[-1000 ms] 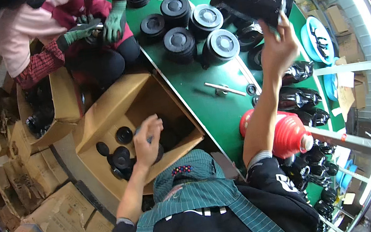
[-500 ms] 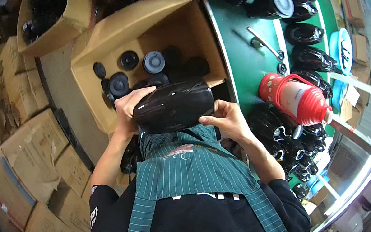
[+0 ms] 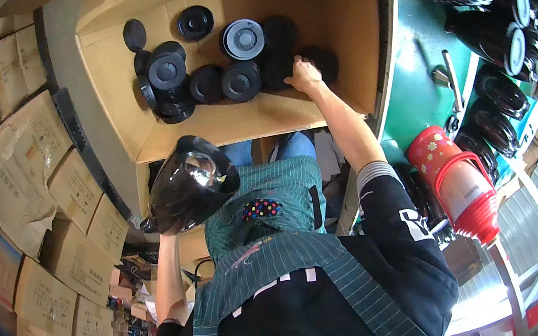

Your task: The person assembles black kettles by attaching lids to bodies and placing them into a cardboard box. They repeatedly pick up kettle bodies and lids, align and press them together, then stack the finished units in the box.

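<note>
At near left, before the cardboard box (image 3: 241,123), a glossy black flared vessel (image 3: 178,190) is held aloft, tilted, mouth facing right; the left grip (image 3: 168,239) is mostly hidden behind it, its closure indeterminable. Within the box's right half, the right grip (image 3: 306,76) lies among round black lids (image 3: 241,82); shadow obscures whether fingers clamp one. Right: red floral flask (image 3: 435,150), green surface (image 3: 420,86).

Left hand (grip and all) hidden behind a glossy black vessel (image 3: 182,191), cardboard box (image 3: 221,125) cropped up top.
</note>
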Tool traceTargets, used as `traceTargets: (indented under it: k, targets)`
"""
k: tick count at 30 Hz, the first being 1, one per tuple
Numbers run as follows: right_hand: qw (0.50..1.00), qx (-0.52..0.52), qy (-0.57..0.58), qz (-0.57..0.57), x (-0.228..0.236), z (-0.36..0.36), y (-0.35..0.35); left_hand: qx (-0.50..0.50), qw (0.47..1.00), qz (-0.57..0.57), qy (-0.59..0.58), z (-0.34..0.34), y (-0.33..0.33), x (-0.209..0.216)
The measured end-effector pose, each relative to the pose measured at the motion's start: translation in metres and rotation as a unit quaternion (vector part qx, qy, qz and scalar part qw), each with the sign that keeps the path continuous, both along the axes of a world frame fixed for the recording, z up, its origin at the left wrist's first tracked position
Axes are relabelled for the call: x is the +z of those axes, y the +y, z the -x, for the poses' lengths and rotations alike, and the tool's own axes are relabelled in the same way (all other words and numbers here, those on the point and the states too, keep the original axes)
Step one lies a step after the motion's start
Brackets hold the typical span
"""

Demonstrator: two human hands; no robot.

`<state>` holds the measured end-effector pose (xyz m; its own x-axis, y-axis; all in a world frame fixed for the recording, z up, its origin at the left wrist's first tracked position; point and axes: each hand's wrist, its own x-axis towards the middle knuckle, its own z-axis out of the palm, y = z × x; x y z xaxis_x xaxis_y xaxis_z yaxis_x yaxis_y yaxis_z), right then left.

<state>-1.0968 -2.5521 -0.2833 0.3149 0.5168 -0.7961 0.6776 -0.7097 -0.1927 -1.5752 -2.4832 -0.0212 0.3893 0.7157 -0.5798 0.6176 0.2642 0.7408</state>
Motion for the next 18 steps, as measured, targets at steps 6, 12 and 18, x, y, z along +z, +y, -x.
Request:
traceTargets:
  k: [6,12,18]
  targets:
    - [0.938,0.283,-0.190,-0.067,-0.049,0.052,0.001,-0.004,0.999,-0.041,0.013,0.034,-0.028,-0.006]
    - [0.921,0.242,-0.302,-0.057,-0.078,0.076,-0.003,0.023,0.999,-0.033,0.023,0.039,-0.054,0.002]
    - [0.966,0.151,-0.201,-0.060,-0.035,0.070,0.007,0.038,0.999,-0.001,-0.010,0.023,-0.034,-0.008]
